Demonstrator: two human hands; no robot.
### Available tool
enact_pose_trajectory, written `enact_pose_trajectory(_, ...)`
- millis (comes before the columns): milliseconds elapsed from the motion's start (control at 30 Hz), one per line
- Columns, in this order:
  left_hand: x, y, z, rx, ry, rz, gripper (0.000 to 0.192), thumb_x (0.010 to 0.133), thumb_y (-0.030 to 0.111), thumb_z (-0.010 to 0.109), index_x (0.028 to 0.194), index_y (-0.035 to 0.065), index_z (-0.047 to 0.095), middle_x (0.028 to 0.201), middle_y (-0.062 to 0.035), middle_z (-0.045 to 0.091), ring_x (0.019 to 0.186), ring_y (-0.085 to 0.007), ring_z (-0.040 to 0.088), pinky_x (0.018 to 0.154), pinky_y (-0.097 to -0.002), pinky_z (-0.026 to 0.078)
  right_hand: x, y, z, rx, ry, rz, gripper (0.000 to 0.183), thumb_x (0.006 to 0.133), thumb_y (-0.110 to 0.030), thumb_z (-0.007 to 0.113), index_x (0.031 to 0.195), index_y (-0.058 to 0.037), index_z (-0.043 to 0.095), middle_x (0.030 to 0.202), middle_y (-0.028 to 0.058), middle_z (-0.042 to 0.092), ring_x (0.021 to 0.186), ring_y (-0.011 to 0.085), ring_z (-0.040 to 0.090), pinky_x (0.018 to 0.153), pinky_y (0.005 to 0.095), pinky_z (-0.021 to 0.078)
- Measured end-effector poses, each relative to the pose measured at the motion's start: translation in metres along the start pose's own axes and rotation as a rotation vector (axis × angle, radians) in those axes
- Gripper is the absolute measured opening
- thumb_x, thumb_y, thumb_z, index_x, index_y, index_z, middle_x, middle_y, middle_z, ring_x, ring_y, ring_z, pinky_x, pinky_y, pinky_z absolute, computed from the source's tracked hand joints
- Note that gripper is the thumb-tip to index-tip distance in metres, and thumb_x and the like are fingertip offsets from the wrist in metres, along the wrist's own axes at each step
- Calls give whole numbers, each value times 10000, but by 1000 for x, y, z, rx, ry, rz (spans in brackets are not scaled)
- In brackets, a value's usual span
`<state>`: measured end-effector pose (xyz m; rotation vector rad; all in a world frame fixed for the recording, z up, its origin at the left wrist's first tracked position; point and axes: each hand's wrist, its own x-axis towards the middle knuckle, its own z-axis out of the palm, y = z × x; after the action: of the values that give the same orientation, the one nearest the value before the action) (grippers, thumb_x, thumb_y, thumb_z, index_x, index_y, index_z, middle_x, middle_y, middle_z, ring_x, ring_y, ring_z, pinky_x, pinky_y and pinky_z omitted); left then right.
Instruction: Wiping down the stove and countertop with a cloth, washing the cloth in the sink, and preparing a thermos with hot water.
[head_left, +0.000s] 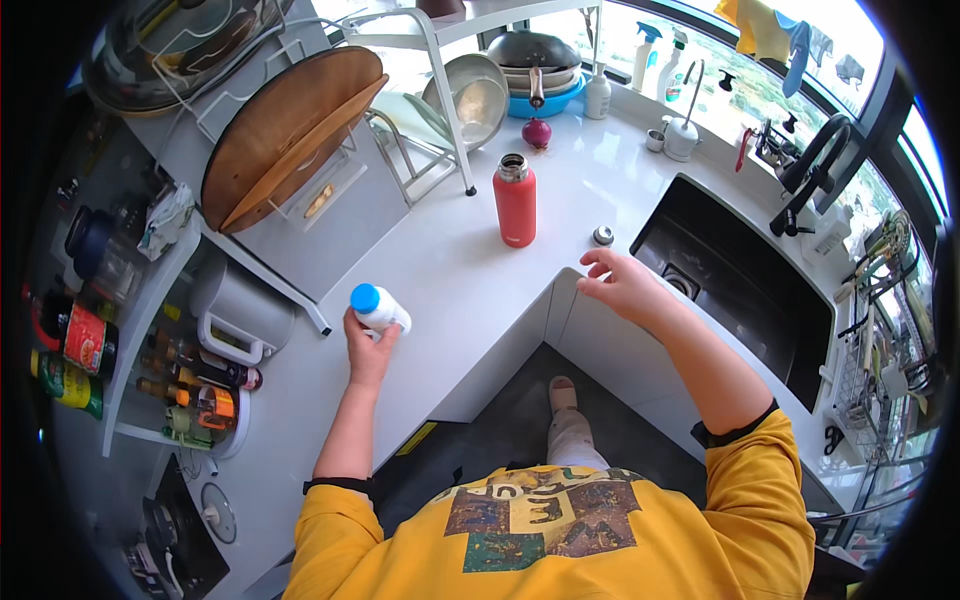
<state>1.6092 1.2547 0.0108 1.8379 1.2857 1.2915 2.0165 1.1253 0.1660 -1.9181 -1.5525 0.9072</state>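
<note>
My left hand (367, 349) grips a white plastic bottle with a blue cap (389, 309), held over the left part of the white countertop (450, 292). The blue cap is on the bottle. My right hand (616, 283) holds nothing; its fingers are apart and slightly curled above the counter's inner corner. Just beyond those fingertips lies a small steel and grey bottle lid (602, 236). A red insulated bottle (515, 206) stands upright farther back, its steel mouth uncovered.
On the right, a black sink (739, 300) is set into the counter under a black faucet (814, 172). A red onion (536, 133) lies near stacked pans (534, 64). Large wooden boards (292, 142) lean in a rack at left. A white shelf leg (450, 112) stands on the counter.
</note>
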Motion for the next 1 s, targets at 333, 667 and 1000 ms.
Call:
enact_pose_trajectory(333,71,-101,8,23,491,-434,893,737,37,739,1410,35,152,1285,-195,456,1171,-287,528,979,-395,458,347,31,-70,163,139,-382,623,867,-325,640,1339,5,403,1178,232,581,1057,332,591,909,384,469)
enact_pose_trajectory(667,38,-1,72,491,179,-529,914,680,78,779,1410,47,230,1122,-108,436,942,-196,479,864,-319,446,540,11,-6,370,404,187,745,773,-287,681,1284,72,274,1147,295,553,925,385,623,738,430,529)
enact_pose_trajectory(1000,129,86,229,-182,-400,-134,1177,580,162,869,1464,115,93,1502,-144,242,1395,-312,259,1141,-392,260,456,-58,-34,293,185,150,617,882,-82,438,1391,111,148,1077,307,594,910,382,649,688,408,554)
